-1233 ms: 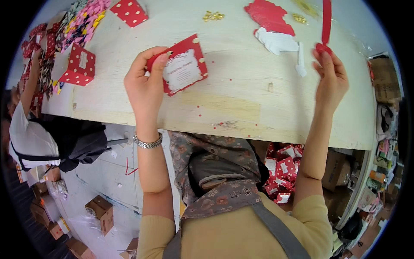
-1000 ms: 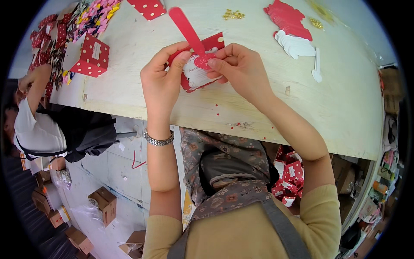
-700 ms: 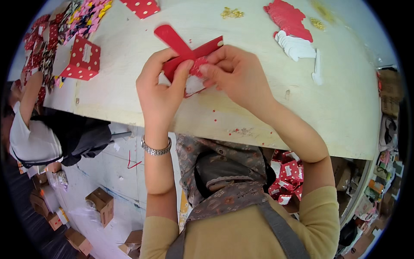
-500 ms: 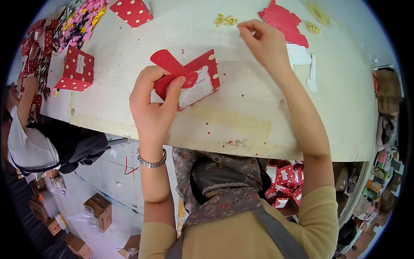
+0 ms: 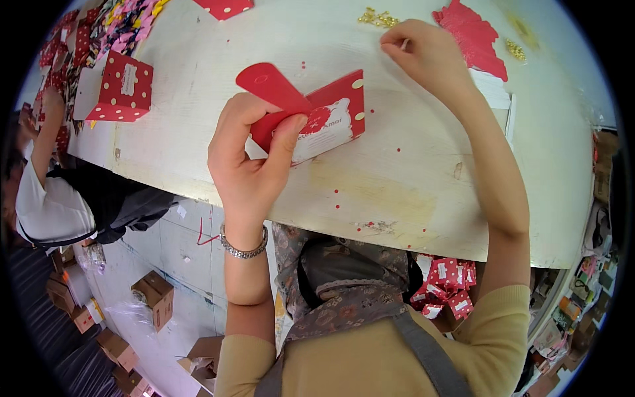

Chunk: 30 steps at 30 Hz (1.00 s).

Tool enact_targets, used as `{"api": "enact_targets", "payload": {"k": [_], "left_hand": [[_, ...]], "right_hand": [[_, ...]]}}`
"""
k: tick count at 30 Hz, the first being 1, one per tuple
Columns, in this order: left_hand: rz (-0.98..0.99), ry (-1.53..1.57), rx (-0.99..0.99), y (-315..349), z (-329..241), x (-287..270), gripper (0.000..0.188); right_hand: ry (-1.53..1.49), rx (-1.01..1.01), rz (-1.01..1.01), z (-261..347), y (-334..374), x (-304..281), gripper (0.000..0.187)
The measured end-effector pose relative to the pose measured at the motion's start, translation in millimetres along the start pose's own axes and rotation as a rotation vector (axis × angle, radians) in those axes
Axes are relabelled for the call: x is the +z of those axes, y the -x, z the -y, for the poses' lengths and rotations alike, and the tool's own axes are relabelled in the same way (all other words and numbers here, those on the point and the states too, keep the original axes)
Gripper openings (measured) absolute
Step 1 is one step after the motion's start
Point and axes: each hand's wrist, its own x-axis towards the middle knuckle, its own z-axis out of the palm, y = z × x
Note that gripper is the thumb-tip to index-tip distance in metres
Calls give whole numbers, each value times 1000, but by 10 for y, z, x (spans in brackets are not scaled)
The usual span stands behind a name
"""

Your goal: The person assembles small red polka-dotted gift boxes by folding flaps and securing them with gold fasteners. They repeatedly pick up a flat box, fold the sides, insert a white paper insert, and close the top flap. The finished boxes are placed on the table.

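Observation:
My left hand is closed around a folded red card box with cream dots and a white label, held above the table. Against the box, the same hand pins a red round-ended card strip, which sticks up and to the left. My right hand is pinched, just on the near side of a small heap of gold metal fasteners. Whatever sits between its fingertips is too small or hidden to make out.
Red card cut-outs and a white paper stack lie right, near another gold heap. A dotted box stands left, close to a co-worker's white sleeve. Finished-looking dotted packets fill a carton below the table edge.
The whole view has shifted slightly. My right hand has drawn a little away from the gold heap, toward me. My left hand keeps its grip on the box and strip.

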Motion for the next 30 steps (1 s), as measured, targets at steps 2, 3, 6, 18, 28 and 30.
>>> {"api": "enact_targets", "payload": {"k": [2,3,6,18,28,30], "left_hand": [[-31,-3,30,30,24,-18,24],[-37,-1,36,44,42,-16,24],[-36,-6,74,62,62,-27,22],[45,-79,78,16,43,-32,21],[133,-125,68,51,36,-120,16],[173,-85,26,54,38,-151,17]], "right_hand": [[-185,-111,-116,342,271,-255,7],[-275,-234,-123,522,444,-320,10],[-363,-552,-198,838,629,-140,21],[-314,-586,-290,911,536,55,26],[-246,-504,-216,979,566,-19,24],[-227,-511,-211,984,517,-38,23]]}}
